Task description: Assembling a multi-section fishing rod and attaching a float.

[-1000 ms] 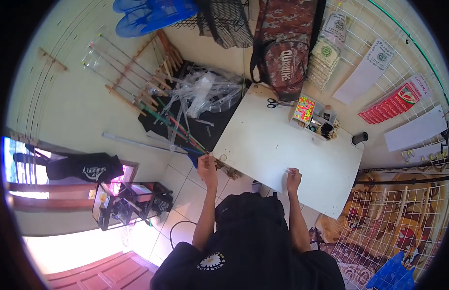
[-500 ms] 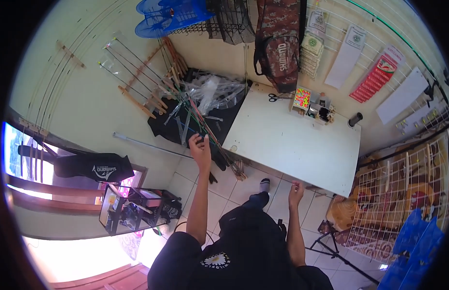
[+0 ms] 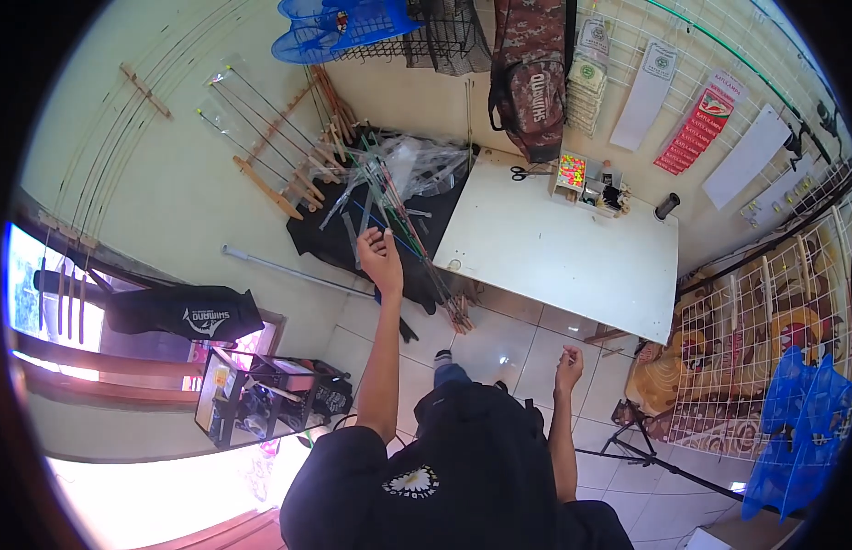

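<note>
My left hand (image 3: 380,263) is raised, its fingers half curled and apart, and it holds nothing. Beyond it, a bundle of thin fishing rods (image 3: 409,229) slants down across a black cloth-covered surface, its wooden ends (image 3: 459,316) low by the floor. The hand overlaps the near side of that cloth (image 3: 307,234); I cannot make out any contact. Lower on the right, my right hand (image 3: 568,371) hangs in front of the white table (image 3: 559,247), loosely bent and with nothing visible in it.
Scissors (image 3: 527,172) and an organizer box (image 3: 573,179) with bright small pieces lie at the table's back, near a dark cylinder (image 3: 667,206). Clear plastic wrap (image 3: 412,163) covers part of the cloth. A black tripod (image 3: 632,445) stands right. A small shelf (image 3: 261,394) is at left.
The view has shifted as I step: the foot seen below is now further left and partly under my body. Both hands stay raised, with little change in shape.
</note>
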The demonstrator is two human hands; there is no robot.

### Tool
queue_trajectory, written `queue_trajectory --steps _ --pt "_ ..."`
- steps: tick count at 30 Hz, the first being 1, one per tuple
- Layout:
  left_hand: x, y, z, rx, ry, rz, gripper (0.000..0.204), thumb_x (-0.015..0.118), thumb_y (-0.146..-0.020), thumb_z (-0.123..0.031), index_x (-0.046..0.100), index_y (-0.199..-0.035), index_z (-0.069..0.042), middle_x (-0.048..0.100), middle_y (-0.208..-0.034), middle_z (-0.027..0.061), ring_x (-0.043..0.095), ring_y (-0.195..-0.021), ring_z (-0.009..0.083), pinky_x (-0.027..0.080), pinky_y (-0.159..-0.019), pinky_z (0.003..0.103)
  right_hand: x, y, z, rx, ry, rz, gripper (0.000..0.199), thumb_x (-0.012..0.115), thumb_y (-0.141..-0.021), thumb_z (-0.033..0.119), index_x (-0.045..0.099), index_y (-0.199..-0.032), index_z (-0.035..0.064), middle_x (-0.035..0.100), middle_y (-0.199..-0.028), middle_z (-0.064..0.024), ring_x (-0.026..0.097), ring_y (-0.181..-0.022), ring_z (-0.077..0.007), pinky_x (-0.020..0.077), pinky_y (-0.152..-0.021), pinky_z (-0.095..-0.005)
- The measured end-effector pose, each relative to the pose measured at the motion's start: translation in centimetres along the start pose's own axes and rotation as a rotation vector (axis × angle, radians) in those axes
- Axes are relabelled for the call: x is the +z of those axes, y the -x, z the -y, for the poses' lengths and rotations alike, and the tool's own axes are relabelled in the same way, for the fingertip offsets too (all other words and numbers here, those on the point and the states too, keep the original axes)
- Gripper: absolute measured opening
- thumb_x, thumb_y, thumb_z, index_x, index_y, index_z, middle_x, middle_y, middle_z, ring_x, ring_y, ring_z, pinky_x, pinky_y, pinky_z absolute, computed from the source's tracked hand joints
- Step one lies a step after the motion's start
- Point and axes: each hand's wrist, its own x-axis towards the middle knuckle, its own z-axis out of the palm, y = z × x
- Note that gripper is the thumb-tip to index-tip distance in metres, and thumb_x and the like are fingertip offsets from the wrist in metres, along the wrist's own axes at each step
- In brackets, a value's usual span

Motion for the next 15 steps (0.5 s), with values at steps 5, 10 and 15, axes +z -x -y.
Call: queue_trajectory --steps 5,10,15 --pt "0.0 -3.0 0.7 0.010 -0.019 0.026 0.044 0.069 -0.090 -0.016 0.052 -0.126 0.002 0.057 -0.120 0.0178 0.065 -0.092 0.0216 0.054 -0.079 0.028 3.7 -1.2 1.2 -0.194 -0.048 -0.039 0.012 0.055 -0.095 0.011 0.063 -0.103 0.0069 0.062 -0.088 -0.0025 0.056 -0.071 -0.0103 0.0450 -0.056 -0.0246" --pt "-1.1 -5.2 1.5 -0.031 0.041 0.314 0.038 0.069 -0.089 -0.015 0.056 -0.121 0.001 0.062 -0.115 0.0165 0.066 -0.093 0.0189 0.055 -0.076 0.029 8.2 1.1 4.9 -0.162 -0.075 0.073 0.014 0.057 -0.094 0.014 0.065 -0.104 0.0076 0.061 -0.088 -0.0017 0.057 -0.072 -0.0095 0.0469 -0.058 -0.0243" --pt "-1.0 -6.2 2.2 -0.087 0.032 0.439 0.024 0.065 -0.092 -0.011 0.062 -0.111 0.003 0.067 -0.090 0.0067 0.066 -0.084 0.0105 0.051 -0.073 0.022 10.4 2.3 7.6 -0.165 -0.054 0.179 0.014 0.056 -0.096 0.016 0.065 -0.104 0.0077 0.062 -0.088 -0.0027 0.059 -0.073 -0.0105 0.0483 -0.061 -0.0246"
